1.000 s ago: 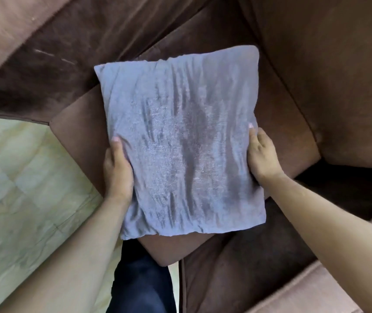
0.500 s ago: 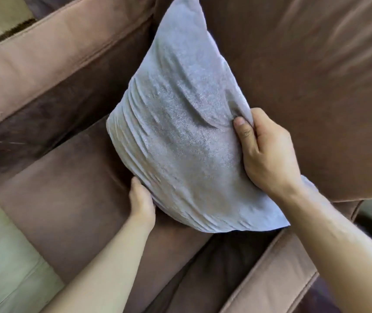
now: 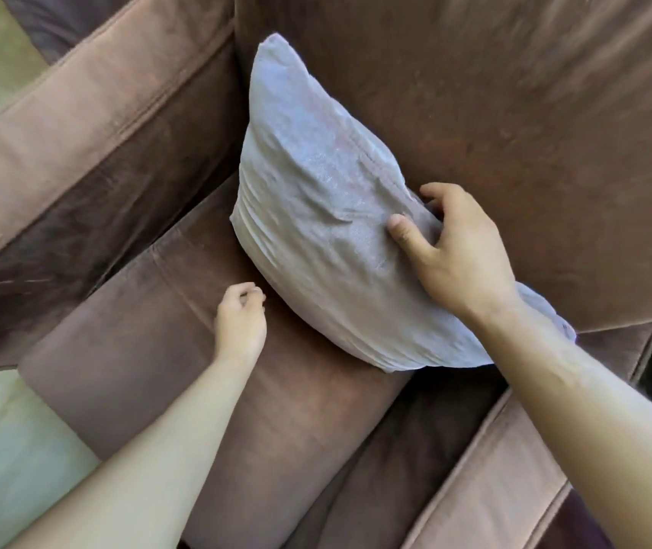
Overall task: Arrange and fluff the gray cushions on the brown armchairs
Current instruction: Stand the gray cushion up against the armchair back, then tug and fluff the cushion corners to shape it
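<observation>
While propped on edge against the backrest (image 3: 514, 132) of the brown armchair (image 3: 126, 350), stands tilted: gray cushion (image 3: 308, 215), lower edge on the seat cushion (image 3: 182, 350) at its rear, upper corner up near the left rear corner where backrest meets left armrest (image 3: 79, 144). Leans back into the backrest, front face turned toward the camera, fabric creased in long folds along its left side.

Clamped on the cushion's right edge: right hand (image 3: 459, 255), thumb (image 3: 403, 231) pressed onto the front face, remaining fingers (image 3: 435, 192) wrapped over the seam and behind, between cushion and backrest. Bunches the fabric into a fold just left of the thumb. Hides the cushion's lower right corner partly under the right forearm (image 3: 578, 398), with a bit of gray showing past the wrist near the right armrest (image 3: 494, 489).

Hangs over the seat cushion just beside the cushion's lower left edge: left hand (image 3: 242, 322), fingers curled loosely inward, gripping nothing. Sits close to the gray fabric with its fingertips (image 3: 255, 295); cannot tell whether touching or narrowly apart.

Shows pale floor (image 3: 3, 449) past the seat's front left corner.
</observation>
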A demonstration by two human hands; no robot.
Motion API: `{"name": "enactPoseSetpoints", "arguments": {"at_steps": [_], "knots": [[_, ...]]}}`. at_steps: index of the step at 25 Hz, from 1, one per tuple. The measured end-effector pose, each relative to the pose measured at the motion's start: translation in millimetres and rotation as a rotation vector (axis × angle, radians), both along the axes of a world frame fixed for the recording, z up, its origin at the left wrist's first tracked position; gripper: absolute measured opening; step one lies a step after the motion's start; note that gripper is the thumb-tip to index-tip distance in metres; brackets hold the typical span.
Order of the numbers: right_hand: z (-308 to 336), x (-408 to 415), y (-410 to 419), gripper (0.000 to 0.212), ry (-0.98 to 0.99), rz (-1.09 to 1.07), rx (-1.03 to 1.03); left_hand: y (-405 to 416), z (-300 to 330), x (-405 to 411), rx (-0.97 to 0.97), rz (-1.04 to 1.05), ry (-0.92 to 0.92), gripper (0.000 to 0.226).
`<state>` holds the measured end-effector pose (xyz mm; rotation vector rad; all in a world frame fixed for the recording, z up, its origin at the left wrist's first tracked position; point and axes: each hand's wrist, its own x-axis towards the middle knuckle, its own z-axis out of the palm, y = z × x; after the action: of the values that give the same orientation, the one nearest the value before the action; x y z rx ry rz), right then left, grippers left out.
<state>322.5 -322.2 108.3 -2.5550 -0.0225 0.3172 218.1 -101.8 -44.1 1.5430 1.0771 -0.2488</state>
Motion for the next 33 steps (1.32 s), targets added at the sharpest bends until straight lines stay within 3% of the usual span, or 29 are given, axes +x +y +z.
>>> {"name": "enactPoseSetpoints", "arguments": {"at_steps": [5, 7, 9, 11, 14, 20, 25, 30, 33], "knots": [[23, -31, -54, 0.092, 0.181, -0.055, -0.23, 15, 72, 94, 0.299, -0.212, -0.29, 0.038], [26, -44, -73, 0.09, 0.285, -0.037, -0.27, 14, 96, 134, 0.363, -0.31, -0.39, 0.051], [21, -53, -83, 0.075, 0.294, -0.002, -0.255, 16, 110, 167, 0.318, -0.381, -0.483, 0.05], [14, -55, -84, 0.05, 0.207, -0.02, -0.17, 22, 117, 187, 0.331, -0.45, -0.493, 0.028], [10, -55, -79, 0.029, 0.082, -0.102, -0.032, 38, 122, 196, 0.412, -0.339, -0.496, 0.01], [22, -57, -82, 0.026, 0.114, -0.192, 0.013, 48, 133, 178, 0.509, -0.322, -0.473, 0.024], [22, -35, -76, 0.039, 0.226, -0.142, -0.125, 45, 136, 189, 0.392, -0.349, -0.472, 0.03], [17, -6, -15, 0.03, -0.066, -0.025, -0.078, 52, 149, 207, 0.375, -0.558, -0.452, 0.047], [7, 35, 29, 0.024, -0.089, 0.042, -0.039, 68, 155, 214, 0.645, -0.863, -0.474, 0.05]]}}
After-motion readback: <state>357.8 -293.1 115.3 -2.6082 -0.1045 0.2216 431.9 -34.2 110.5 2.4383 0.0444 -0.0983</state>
